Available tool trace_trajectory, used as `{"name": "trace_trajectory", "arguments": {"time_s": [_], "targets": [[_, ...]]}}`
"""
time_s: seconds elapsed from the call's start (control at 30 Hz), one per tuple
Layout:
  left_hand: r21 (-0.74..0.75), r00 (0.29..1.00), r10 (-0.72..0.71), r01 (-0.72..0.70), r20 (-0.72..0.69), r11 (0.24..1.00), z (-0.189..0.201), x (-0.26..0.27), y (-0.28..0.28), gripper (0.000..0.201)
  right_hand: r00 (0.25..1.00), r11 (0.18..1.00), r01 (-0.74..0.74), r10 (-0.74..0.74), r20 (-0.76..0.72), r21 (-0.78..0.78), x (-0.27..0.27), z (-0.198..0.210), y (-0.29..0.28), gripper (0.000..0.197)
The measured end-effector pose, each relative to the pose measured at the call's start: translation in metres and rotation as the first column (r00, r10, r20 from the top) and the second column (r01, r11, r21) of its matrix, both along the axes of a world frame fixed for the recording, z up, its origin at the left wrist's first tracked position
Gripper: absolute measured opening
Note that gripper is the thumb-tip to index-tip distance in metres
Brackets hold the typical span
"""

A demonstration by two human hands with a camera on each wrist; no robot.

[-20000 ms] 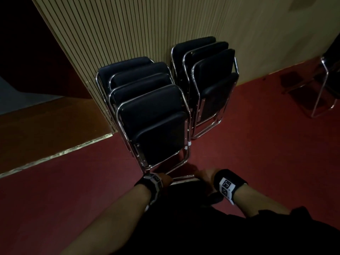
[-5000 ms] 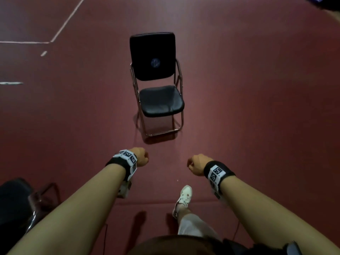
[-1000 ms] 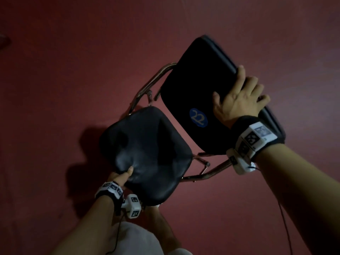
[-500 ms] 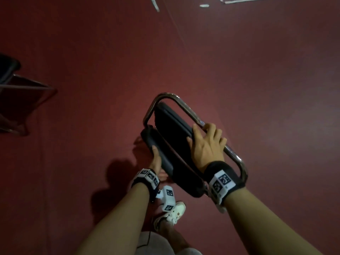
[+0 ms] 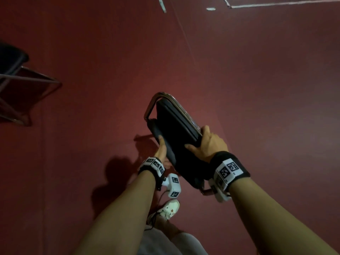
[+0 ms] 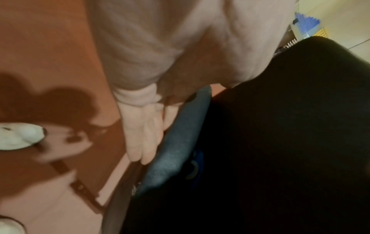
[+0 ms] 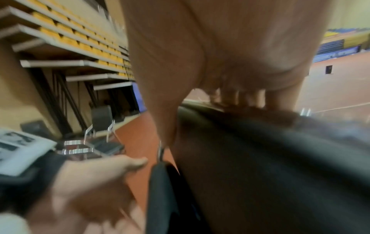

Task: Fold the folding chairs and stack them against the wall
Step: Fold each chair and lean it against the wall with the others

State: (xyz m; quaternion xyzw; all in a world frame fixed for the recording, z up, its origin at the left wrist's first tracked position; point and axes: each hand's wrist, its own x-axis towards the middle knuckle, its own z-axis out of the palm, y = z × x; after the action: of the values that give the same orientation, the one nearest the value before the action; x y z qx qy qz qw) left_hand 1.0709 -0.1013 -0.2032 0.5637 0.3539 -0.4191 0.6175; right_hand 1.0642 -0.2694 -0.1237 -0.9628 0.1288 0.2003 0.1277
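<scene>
Gripping the folded chair (image 5: 175,134) — right hand (image 5: 209,144) fingers curled over it, left hand (image 5: 161,152) fingers flat, together.

One folded chair (image 5: 176,137), one open chair (image 5: 11,59), one left hand (image 5: 161,150), one right hand (image 5: 209,142).
</scene>
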Motion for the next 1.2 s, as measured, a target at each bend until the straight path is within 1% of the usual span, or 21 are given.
{"name": "trace_trajectory", "arguments": {"time_s": [0.07, 0.13, 0.2, 0.27, 0.33, 0.37, 0.4, 0.47, 0.5, 0.53, 0.6, 0.67, 0.77, 0.8, 0.83, 0.87, 0.97, 1.0, 1.07, 1.13, 1.2], "targets": [[0.015, 1.0, 0.009, -0.009, 0.0, 1.0, -0.004, -0.003, 0.009, 0.101, 0.997, 1.0, -0.012, 0.012, -0.081, 0.005, -0.001, -0.003, 0.001, 0.065], [0.058, 1.0, 0.016, -0.015, -0.025, 0.998, -0.005, -0.014, 0.023, 0.105, 0.994, 0.998, 0.016, -0.01, -0.106, 0.058, -0.009, -0.01, 0.01, 0.064], [0.094, 1.0, -0.003, 0.003, -0.002, 0.996, -0.002, -0.023, 0.037, 0.103, 0.991, 0.995, 0.022, -0.008, -0.136, 0.1, -0.014, -0.014, 0.022, 0.066], [0.132, 0.992, -0.112, 0.104, 0.052, 0.986, 0.01, -0.025, 0.052, 0.091, 0.986, 0.992, 0.012, 0.009, -0.164, 0.128, -0.01, -0.014, 0.03, 0.062], [0.161, 0.952, -0.264, 0.24, 0.157, 0.957, 0.022, -0.012, 0.065, 0.067, 0.98, 0.992, -0.007, 0.032, -0.196, 0.13, -0.012, -0.012, 0.036, 0.057], [0.208, 0.902, -0.363, 0.319, 0.232, 0.925, 0.028, -0.003, 0.072, 0.061, 0.977, 0.993, -0.018, 0.043, -0.211, 0.119, -0.017, -0.012, 0.038, 0.056], [0.303, 0.825, -0.474, 0.387, 0.308, 0.871, 0.032, 0.011, 0.08, 0.053, 0.973, 0.994, -0.037, 0.058, -0.222, 0.098, -0.023, -0.015, 0.039, 0.056], [0.525, 0.654, -0.644, 0.414, 0.397, 0.744, 0.049, 0.042, 0.103, 0.032, 0.961, 0.994, -0.086, 0.1, -0.258, 0.067, -0.034, -0.022, 0.044, 0.056], [0.638, 0.548, -0.735, 0.409, 0.4, 0.653, 0.057, 0.057, 0.116, 0.022, 0.951, 0.991, -0.116, 0.13, -0.28, 0.064, -0.038, -0.026, 0.049, 0.058], [0.744, 0.415, -0.824, 0.386, 0.387, 0.545, 0.067, 0.072, 0.128, 0.017, 0.94, 0.986, -0.149, 0.163, -0.299, 0.067, -0.04, -0.03, 0.054, 0.059], [0.869, 0.128, -0.948, 0.38, 0.29, 0.317, 0.078, 0.106, 0.149, 0.027, 0.928, 0.976, -0.198, 0.216, -0.302, 0.088, -0.032, -0.036, 0.069, 0.06], [0.877, -0.092, -0.98, 0.466, 0.175, 0.113, 0.082, 0.135, 0.145, 0.043, 0.918, 0.969, -0.235, 0.249, -0.308, 0.083, -0.02, -0.032, 0.076, 0.061], [0.818, -0.42, -0.907, 0.534, 0.039, -0.212, 0.074, 0.167, 0.118, 0.069, 0.922, 0.975, -0.221, 0.22, -0.32, 0.031, 0.007, -0.023, 0.071, 0.068], [0.791, -0.496, -0.868, 0.529, -0.005, -0.307, 0.067, 0.17, 0.112, 0.079, 0.921, 0.976, -0.216, 0.211, -0.327, 0.023, 0.012, -0.018, 0.068, 0.069], [0.763, -0.545, -0.838, 0.529, -0.03, -0.371, 0.057, 0.172, 0.109, 0.087, 0.92, 0.978, -0.209, 0.204, -0.335, 0.019, 0.015, -0.016, 0.065, 0.069], [0.75, -0.571, -0.821, 0.535, -0.019, -0.389, 0.047, 0.171, 0.107, 0.088, 0.918, 0.98, -0.196, 0.192, -0.347, 0.023, 0.016, -0.014, 0.064, 0.07], [0.776, -0.568, -0.821, 0.542, 0.056, -0.322, 0.034, 0.167, 0.108, 0.058, 0.905, 0.985, -0.164, 0.172, -0.389, 0.054, 0.011, -0.014, 0.068, 0.07], [0.777, -0.569, -0.819, 0.545, 0.067, -0.315, 0.034, 0.168, 0.107, 0.054, 0.901, 0.985, -0.159, 0.171, -0.399, 0.063, 0.009, -0.014, 0.069, 0.069], [0.758, -0.593, -0.803, 0.549, 0.056, -0.353, 0.038, 0.171, 0.106, 0.056, 0.905, 0.984, -0.166, 0.18, -0.385, 0.07, 0.011, -0.016, 0.072, 0.069], [0.721, -0.633, -0.774, 0.537, 0.002, -0.438, 0.045, 0.175, 0.109, 0.057, 0.909, 0.983, -0.169, 0.183, -0.375, 0.07, 0.015, -0.016, 0.077, 0.085], [0.682, -0.654, -0.752, 0.513, -0.084, -0.522, 0.05, 0.179, 0.12, 0.053, 0.906, 0.985, -0.144, 0.172, -0.387, 0.099, 0.022, -0.016, 0.087, 0.116]]}}
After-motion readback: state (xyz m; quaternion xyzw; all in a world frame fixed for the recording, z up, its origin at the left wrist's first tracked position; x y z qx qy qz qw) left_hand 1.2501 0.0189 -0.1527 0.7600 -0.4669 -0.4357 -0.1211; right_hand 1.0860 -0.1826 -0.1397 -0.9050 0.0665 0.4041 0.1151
